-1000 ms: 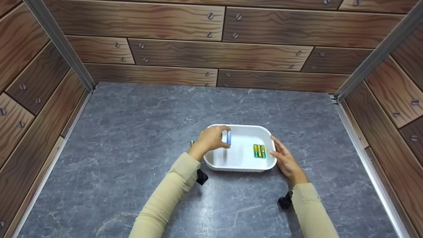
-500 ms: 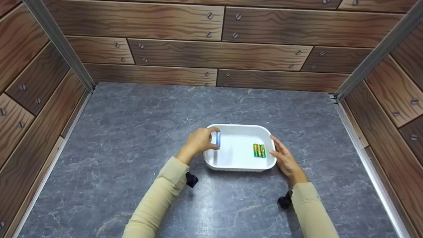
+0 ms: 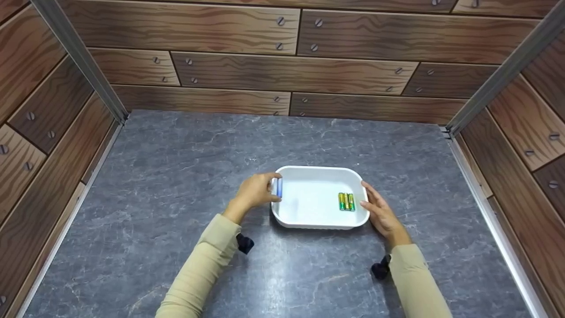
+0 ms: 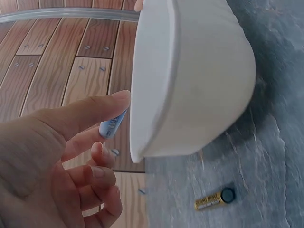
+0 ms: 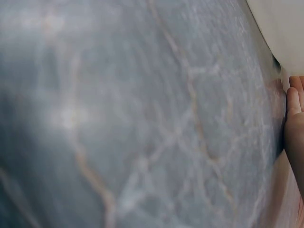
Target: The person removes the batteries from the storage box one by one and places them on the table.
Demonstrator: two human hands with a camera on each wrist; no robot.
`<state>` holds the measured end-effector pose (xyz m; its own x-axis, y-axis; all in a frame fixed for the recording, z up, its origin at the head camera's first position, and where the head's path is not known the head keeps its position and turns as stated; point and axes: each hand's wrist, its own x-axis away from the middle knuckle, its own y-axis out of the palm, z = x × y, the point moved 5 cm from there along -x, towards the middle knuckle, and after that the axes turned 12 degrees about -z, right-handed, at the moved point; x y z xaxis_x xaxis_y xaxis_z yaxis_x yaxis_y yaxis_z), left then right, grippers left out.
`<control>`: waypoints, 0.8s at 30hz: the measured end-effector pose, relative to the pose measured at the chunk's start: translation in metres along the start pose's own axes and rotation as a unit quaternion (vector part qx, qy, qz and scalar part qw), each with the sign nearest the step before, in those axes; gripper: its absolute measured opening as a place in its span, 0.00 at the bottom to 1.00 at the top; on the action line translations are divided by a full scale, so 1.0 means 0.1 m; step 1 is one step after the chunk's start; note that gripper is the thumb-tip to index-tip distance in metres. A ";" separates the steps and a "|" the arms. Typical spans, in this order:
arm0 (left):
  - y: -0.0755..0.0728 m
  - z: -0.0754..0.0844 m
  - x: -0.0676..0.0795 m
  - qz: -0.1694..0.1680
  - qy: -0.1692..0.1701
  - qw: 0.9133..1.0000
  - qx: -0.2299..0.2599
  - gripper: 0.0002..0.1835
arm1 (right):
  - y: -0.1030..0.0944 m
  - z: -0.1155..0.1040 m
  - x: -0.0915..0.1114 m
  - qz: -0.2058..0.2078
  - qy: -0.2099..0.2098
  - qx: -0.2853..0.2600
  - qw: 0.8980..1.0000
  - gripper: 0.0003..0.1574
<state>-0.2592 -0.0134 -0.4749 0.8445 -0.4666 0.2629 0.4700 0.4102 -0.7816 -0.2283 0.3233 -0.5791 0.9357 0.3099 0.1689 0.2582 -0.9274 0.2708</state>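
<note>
Blue battery (image 3: 279,187), end-pinched by left hand (image 3: 254,191), thumb to finger.
Likely light, stiff, slick; mid-barrel should hold surer. Right hand (image 3: 383,215), fingers near-straight, touches white tub (image 3: 309,210).

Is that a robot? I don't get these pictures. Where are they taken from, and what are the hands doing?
No robot here, just a person using two bare hands. The view from above comes from a camera worn on the head, looking forward and down. The sideways-looking views come from cameras on the wrists.

On the grey surface sits a white tub with three green-and-gold batteries lying side by side in it. The left hand pinches a small blue cylinder, maybe a battery too, near the tub's left rim. The right hand touches the other end. The left wrist view also shows a gold battery outside the tub. The right wrist view mostly shows the surface.
</note>
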 end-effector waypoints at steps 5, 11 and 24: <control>-0.01 -0.08 0.04 0.000 -0.010 1.000 0.010 0.32 | 0.00 0.00 0.00 0.000 -0.002 0.001 1.000 0.40; 0.00 -0.18 0.09 -0.007 -0.023 1.000 0.016 0.34 | 0.00 0.00 0.00 0.000 0.004 0.010 1.000 0.43; 0.03 -0.38 0.19 0.016 -0.024 0.999 0.020 0.33 | 0.01 -0.01 0.01 0.003 0.004 0.010 1.000 0.41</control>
<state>-0.2517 -0.0509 -0.4942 0.8701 -0.4146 0.2665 0.4521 0.4562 -0.7665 -0.2276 0.3231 -0.5780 0.9350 0.3063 0.1786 0.2578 -0.9331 0.2508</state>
